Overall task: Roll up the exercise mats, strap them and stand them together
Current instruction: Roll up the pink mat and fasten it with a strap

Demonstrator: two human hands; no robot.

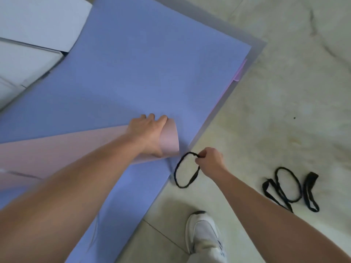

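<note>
White shoe (204, 232) stands on the pale floor (284, 92). Beyond it, the right hand (210, 161) pinches a black strap loop (185, 169) at the mat's edge, with spare straps (286, 186) lying to its right. The left hand (150, 133) grips the turned-up, pink-backed corner of the blue mat (142, 73), which is spread on the floor over a grey mat (256, 52).

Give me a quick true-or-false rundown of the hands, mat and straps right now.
1. The left hand grips a turned-up corner of the mat. True.
2. The right hand holds nothing. False: its fingers pinch a black strap.
3. The mat is fully rolled. False: it mostly lies flat, and only the corner is lifted, showing a pink underside.
4. Spare straps lie on the floor, to the right of the mat. True.
</note>
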